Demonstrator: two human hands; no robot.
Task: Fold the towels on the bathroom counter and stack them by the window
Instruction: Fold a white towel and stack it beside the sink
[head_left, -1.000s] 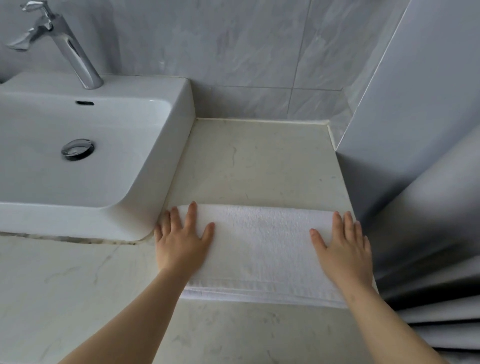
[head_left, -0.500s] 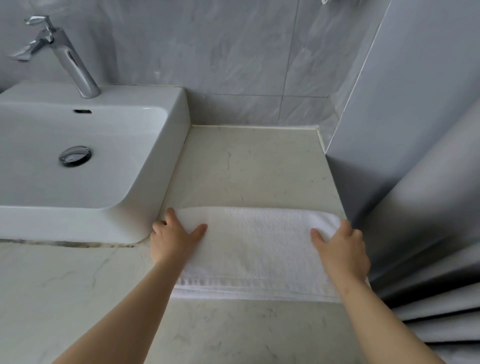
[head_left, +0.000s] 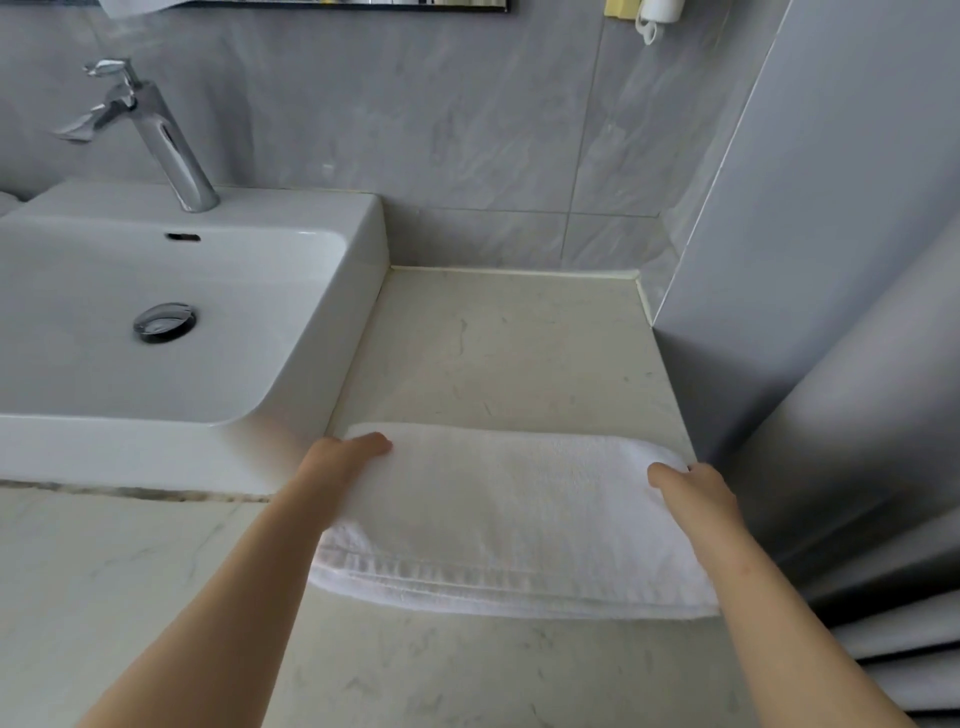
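Gripping the white towel (head_left: 509, 519) at both ends

The white towel was folded into a long, thick band and lay crosswise over the pale marbled surface (head_left: 519, 353), just to the right of the white ceramic basin (head_left: 332, 332). Its layered, stitched hem faced the person, and its rounded fold faced the grey tiled wall (head_left: 415, 130). Whether the band rested on the stone or was raised a little off it could not be told, as its near edge was blurred.

The left hand (head_left: 337, 462) held the left end, close to the basin's front corner. Its thumb lay on top of the cloth and its other fingers were curled round the end, out of sight. The right hand (head_left: 696, 493) held the right end the same way, with the thumb pressed on the upper face and the remaining fingers wrapped over the edge. Both bare forearms reached in from the lower corners of the view.

A chrome faucet (head_left: 166, 140) stood at the back of the basin, tilted towards the bowl, and a round metal drain (head_left: 165, 322) sat in the basin floor. To the right, a grey curtain (head_left: 883, 467) hung in broad folds beside the surface, near the towel's right end. A stretch of bare stone lay between the towel and the tiled wall.
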